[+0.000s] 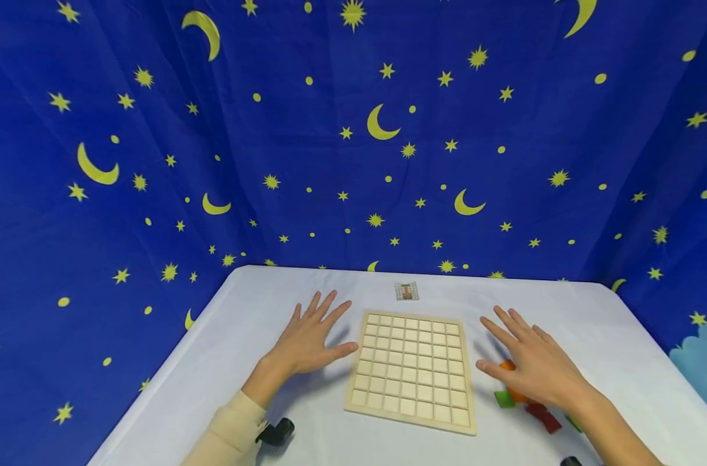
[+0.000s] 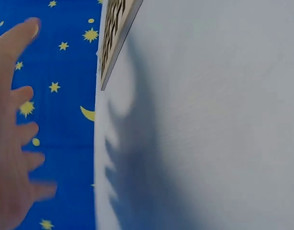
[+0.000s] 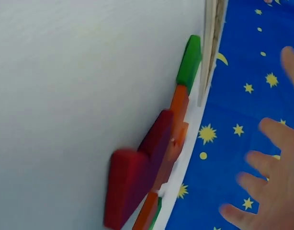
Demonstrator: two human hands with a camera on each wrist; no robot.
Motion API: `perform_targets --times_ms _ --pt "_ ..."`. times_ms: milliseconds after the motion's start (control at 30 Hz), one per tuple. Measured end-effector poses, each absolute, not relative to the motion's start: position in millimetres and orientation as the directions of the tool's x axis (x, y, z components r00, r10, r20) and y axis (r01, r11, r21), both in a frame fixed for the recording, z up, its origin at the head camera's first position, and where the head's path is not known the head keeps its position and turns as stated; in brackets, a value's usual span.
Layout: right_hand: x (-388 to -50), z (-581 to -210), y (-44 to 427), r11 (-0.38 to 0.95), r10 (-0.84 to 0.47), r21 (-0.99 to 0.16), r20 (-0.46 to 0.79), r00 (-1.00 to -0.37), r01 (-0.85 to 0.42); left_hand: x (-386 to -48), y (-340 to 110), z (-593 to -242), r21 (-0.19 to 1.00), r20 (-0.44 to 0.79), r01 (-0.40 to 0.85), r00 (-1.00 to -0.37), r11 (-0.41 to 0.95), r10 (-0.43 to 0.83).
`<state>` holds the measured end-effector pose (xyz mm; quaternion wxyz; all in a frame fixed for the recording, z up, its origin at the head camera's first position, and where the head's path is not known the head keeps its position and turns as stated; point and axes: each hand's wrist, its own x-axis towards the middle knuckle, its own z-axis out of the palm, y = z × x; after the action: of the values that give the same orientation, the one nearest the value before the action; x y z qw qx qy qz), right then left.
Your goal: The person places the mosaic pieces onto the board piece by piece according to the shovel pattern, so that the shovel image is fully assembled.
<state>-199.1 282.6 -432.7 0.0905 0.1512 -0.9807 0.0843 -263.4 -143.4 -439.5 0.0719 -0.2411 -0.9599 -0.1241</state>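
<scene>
A light wooden board (image 1: pixel 409 374) with a grid of square cells lies mid-table. Left of it, the left hand (image 1: pixel 309 340) hovers with fingers spread, thumb near the board's edge; it holds nothing. The right hand (image 1: pixel 533 362), fingers also spread and empty, is held above coloured pieces to the board's right. Among these are a green piece (image 1: pixel 504 399) and a red piece (image 1: pixel 544 417), with orange ones partly hidden under the hand. The right wrist view shows the red pieces (image 3: pixel 137 172), orange and green pieces (image 3: pixel 189 62) lying close together on the white surface.
A small patterned card (image 1: pixel 407 291) lies behind the board. The white table (image 1: pixel 306 427) meets a blue curtain (image 1: pixel 330 162) with yellow moons and stars at the back and sides. Black wrist devices (image 1: pixel 277 432) show near both wrists.
</scene>
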Motion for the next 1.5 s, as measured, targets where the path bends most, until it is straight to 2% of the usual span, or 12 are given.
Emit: perform_targets --times_ms 100,167,267,367,467,667,767,1000,1267,1500 --pt "-199.7 -431.3 286.3 0.940 -0.244 -0.191 0.202 -0.949 -0.282 -263.0 -138.7 -452.1 0.521 0.198 0.457 -0.886 0.721 0.419" --pt "-200.9 -430.5 289.3 0.930 -0.215 -0.263 0.175 -0.961 -0.256 -262.9 -134.8 -462.0 0.686 0.196 0.413 -0.898 0.599 0.394" --pt "-202.7 -431.1 297.1 0.894 -0.172 -0.407 0.077 -0.982 -0.189 -262.9 -129.9 -476.6 0.774 0.171 0.360 -0.911 0.520 0.375" --pt "-203.5 -432.8 308.9 0.841 -0.167 -0.527 -0.044 -0.985 -0.119 -263.4 -126.9 -486.2 0.764 0.161 0.372 -0.901 0.527 0.403" --pt "-203.3 -433.1 321.9 0.808 -0.176 -0.583 -0.092 -0.980 -0.090 -263.5 -125.8 -491.2 0.735 0.160 0.403 -0.884 0.545 0.439" --pt "-204.3 -433.8 338.2 0.814 -0.206 -0.561 -0.043 -0.977 -0.147 -262.8 -125.9 -491.4 0.606 0.195 0.481 -0.862 0.634 0.468" --pt "-202.3 -438.6 342.2 0.822 -0.204 -0.553 -0.065 -0.977 -0.135 -261.9 -124.0 -492.4 0.562 0.205 0.515 -0.845 0.647 0.495" --pt "-201.4 -448.3 341.2 0.848 -0.197 -0.513 -0.077 -0.977 -0.131 -258.9 -121.7 -498.2 0.547 0.167 0.489 -0.859 0.679 0.484" --pt "-194.9 -437.9 355.3 0.850 -0.185 -0.510 -0.051 -0.981 -0.134 -256.1 -122.1 -498.0 0.536 0.192 0.512 -0.848 0.671 0.494" --pt "-193.2 -438.1 368.6 0.854 -0.187 -0.506 -0.082 -0.979 -0.121 -256.3 -121.9 -496.1 0.528 0.192 0.521 -0.842 0.670 0.503"
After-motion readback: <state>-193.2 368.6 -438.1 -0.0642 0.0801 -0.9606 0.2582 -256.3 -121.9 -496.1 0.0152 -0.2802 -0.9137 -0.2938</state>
